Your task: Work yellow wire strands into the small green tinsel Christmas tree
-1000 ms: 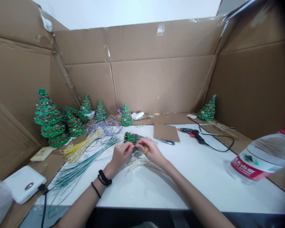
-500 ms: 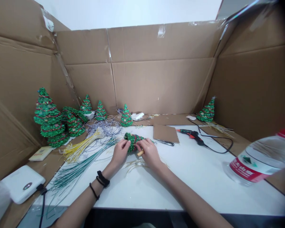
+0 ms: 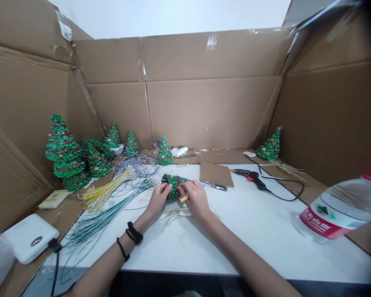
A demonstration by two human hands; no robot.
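Note:
A small green Christmas tree (image 3: 173,185) with red trim lies on its side above the white table. My left hand (image 3: 159,197) is closed on its wide base end. My right hand (image 3: 194,197) is at the tree's side, its fingers closed around a tool with a short light-wood handle (image 3: 184,199). The working end of that tool is hidden by the fingers and the tree, so its kind does not show. Below the hands lie several pale thin strands (image 3: 176,213) on the table.
Green wires (image 3: 102,225), yellow strands (image 3: 106,192) and tangled lilac wire (image 3: 137,165) lie left. To the right are a cardboard piece (image 3: 216,174), a utility knife (image 3: 215,186), a glue gun (image 3: 250,177) and a large bottle (image 3: 334,210). Finished-looking trees (image 3: 64,152) stand behind.
Both hands stay at the tree with almost the same grip. The right fingers and the wooden handle have shifted very slightly; the view has moved a little.

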